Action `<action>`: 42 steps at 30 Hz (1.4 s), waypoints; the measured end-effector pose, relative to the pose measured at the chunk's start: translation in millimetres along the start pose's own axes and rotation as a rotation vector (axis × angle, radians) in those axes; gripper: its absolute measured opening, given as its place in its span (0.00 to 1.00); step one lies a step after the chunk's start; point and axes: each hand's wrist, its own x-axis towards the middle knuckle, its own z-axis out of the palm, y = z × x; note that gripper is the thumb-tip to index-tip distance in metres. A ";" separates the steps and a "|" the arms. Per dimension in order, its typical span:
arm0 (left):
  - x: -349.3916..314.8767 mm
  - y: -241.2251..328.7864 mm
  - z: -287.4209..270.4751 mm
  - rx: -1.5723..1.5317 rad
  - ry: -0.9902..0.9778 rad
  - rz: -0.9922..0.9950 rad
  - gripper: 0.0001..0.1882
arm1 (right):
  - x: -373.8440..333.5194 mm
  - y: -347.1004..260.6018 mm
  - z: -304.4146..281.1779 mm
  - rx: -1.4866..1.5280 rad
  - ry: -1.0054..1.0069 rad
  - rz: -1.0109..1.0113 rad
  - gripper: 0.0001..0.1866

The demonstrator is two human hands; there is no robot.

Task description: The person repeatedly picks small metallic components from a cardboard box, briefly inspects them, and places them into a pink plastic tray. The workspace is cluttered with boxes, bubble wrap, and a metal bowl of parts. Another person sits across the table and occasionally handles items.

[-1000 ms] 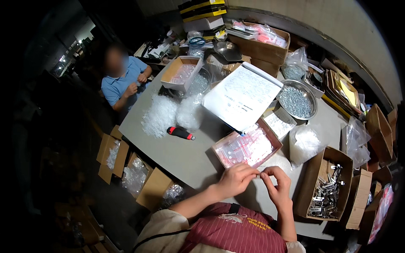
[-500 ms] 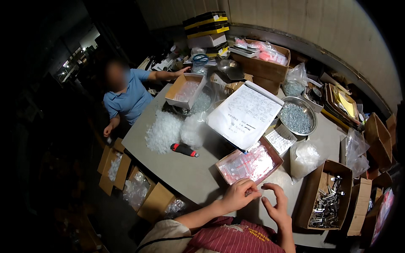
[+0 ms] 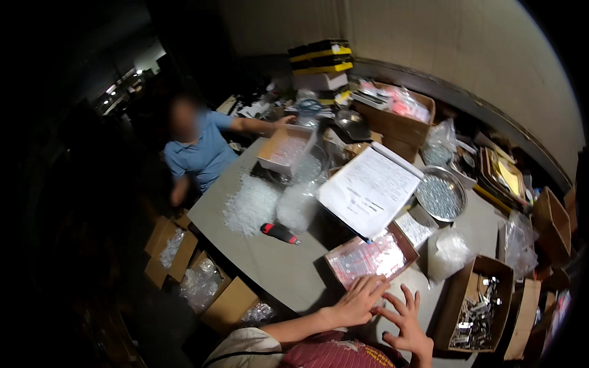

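Working remotely, I am holding my right hand (image 3: 404, 320), grip apart, beside my left hand (image 3: 359, 300), whose grip I cannot tell, a box of plastic bags (image 3: 405, 241) lying just beyond on the tabletop (image 3: 273, 267).

Brn box (image 3: 405, 241), approx 4 o'clock; bags (image 3: 367, 259) inside clear w/ pink-red lines. Tabletop (image 3: 276, 260) gray. Garment (image 3: 322, 356), 6 o'clock, maroon w/ thin pale stripes; co-worker's shirt (image 3: 205, 158), 10 o'clock, lt blue.
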 end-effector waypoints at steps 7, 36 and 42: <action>-11.3 -10.5 44.7 -0.099 -0.093 -0.010 0.15 | 11.5 21.4 -44.3 -0.018 0.538 -0.108 0.15; -22.4 -0.9 67.7 -0.332 -0.156 -0.091 0.10 | 34.8 232.3 -127.6 0.129 0.794 0.315 0.14; -10.5 2.0 59.9 -0.435 -0.211 -0.240 0.09 | 27.7 158.6 -149.5 0.706 0.841 0.296 0.16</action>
